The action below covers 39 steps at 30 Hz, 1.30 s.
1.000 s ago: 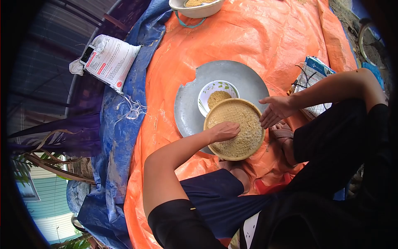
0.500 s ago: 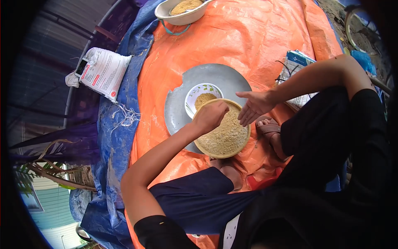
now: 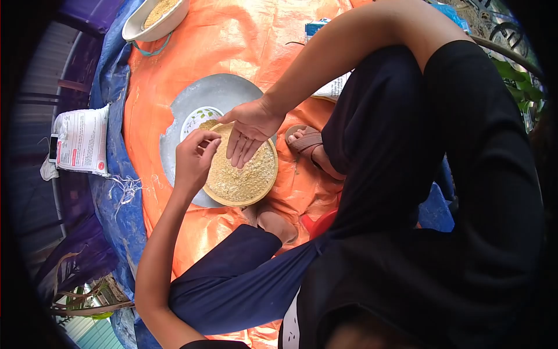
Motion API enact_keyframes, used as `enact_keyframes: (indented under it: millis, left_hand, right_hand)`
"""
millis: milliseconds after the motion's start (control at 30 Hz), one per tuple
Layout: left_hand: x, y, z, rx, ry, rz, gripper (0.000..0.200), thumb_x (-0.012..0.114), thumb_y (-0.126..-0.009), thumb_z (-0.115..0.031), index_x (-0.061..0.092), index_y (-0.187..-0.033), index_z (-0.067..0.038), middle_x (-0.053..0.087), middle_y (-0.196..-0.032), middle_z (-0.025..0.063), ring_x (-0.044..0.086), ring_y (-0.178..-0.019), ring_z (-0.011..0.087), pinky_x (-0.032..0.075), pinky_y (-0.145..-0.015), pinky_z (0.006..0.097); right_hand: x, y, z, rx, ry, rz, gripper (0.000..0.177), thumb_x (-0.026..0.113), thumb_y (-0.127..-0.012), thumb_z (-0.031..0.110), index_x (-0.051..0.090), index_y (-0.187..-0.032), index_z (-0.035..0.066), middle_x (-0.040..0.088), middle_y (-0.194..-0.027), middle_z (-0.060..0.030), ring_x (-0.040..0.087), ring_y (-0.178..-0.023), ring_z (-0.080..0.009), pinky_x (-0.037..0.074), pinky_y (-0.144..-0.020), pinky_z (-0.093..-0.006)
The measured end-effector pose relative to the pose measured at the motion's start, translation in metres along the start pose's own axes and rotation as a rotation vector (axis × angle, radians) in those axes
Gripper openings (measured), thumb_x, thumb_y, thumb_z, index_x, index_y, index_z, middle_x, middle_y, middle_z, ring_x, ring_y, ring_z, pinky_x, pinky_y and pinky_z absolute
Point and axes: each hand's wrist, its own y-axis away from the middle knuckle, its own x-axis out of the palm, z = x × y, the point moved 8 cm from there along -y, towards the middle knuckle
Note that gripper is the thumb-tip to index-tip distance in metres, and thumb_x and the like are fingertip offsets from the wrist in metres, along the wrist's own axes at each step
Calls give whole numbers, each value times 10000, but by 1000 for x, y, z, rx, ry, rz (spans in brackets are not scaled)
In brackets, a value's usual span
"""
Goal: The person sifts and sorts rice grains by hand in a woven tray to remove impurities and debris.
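Observation:
A round yellow sieve-like tray (image 3: 251, 180) of coarse yellowish meal rests over a grey metal disc (image 3: 185, 99). My right hand (image 3: 256, 132) is above the tray's upper part, palm turned up and fingers stretched out, with nothing visible in it. Beside it at the tray's left rim is my left hand (image 3: 199, 152), its fingers curled and apart, and I see nothing held in them. Partly hidden behind the hands and tray, a white bowl with a green leaf pattern (image 3: 199, 116) holds brownish meal.
An orange tarp (image 3: 250, 41) covers the ground, bordered by a blue tarp (image 3: 119, 198) on the left. A printed white sack (image 3: 82, 141) lies at the left. A white basin (image 3: 168, 22) with grain stands at the upper left. A sandalled foot (image 3: 308, 144) is right of the tray.
The view has shifted, so the scene sits further left. My right hand has moved over the tray and turned palm up. My left hand has moved to the tray's left edge, and its fingers have loosened.

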Motion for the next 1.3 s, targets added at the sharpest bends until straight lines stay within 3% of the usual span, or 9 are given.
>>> enact_keyframes:
  millis: [200,433,600,900,967,1033,1100,1200,1300]
  left_hand:
    - [1,11,40,-38,-52,-82,70,641,-855,-49,657,-905,-3,621,-811,69,589,-638,118,462,-564,257]
    - [14,9,-38,364,-206,-105,126,677,-819,-31,646,-941,-37,606,-848,77,623,-649,190,489,-559,303]
    - [32,-3,-42,440,-337,-20,153,680,-739,-83,663,-890,-69,615,-854,58,632,-732,266,504,-632,374]
    - [43,7,-50,737,-497,-70,135,639,-735,-172,553,-758,-70,528,-770,79,570,-696,229,445,-647,356]
    - [35,6,-49,735,-467,-121,126,645,-733,-149,553,-758,-67,526,-760,75,561,-662,232,448,-622,349]
    - [15,2,-41,653,-480,-173,122,647,-732,-134,551,-758,-63,526,-757,75,557,-633,235,454,-596,349]
    - [-1,-2,-28,593,-526,-203,121,650,-732,-123,550,-758,-60,527,-756,79,556,-610,238,459,-572,350]
    - [-25,1,43,469,-651,-179,112,642,-739,-127,552,-748,-61,539,-764,97,577,-613,242,476,-553,360]
    - [-33,27,155,203,-797,73,120,606,-759,-136,541,-726,-41,545,-774,112,589,-644,294,498,-600,412]
  right_hand:
    - [-6,12,3,-7,12,-48,867,132,-963,602,272,-1380,-145,362,-1410,-318,394,-1329,-362,355,-1102,-395]
    - [-11,9,9,-46,21,-92,879,148,-952,624,318,-1360,-135,410,-1379,-303,425,-1309,-346,352,-1107,-400]
    - [-1,0,7,-56,36,-80,821,225,-948,641,451,-1273,-78,558,-1247,-246,560,-1180,-298,420,-1054,-375]
    - [-8,-5,2,-62,-29,-56,768,256,-957,609,453,-1249,-73,582,-1176,-231,600,-1100,-298,451,-1018,-396]
    - [-7,0,0,-8,-28,-105,802,261,-946,627,457,-1217,-101,562,-1212,-245,566,-1155,-310,422,-1050,-385]
    - [-17,-1,-8,50,43,-100,920,223,-933,650,294,-1357,-164,366,-1410,-311,378,-1342,-340,323,-1124,-388]
    - [-26,0,-20,108,16,-135,932,212,-933,646,204,-1400,-161,308,-1445,-315,346,-1361,-345,300,-1135,-392]
    - [-36,-2,-26,149,72,-150,901,220,-942,628,243,-1390,-153,348,-1428,-302,384,-1338,-344,323,-1121,-390]
    - [-34,2,-23,157,95,-170,890,236,-944,621,250,-1393,-148,346,-1433,-297,384,-1340,-337,327,-1119,-391]
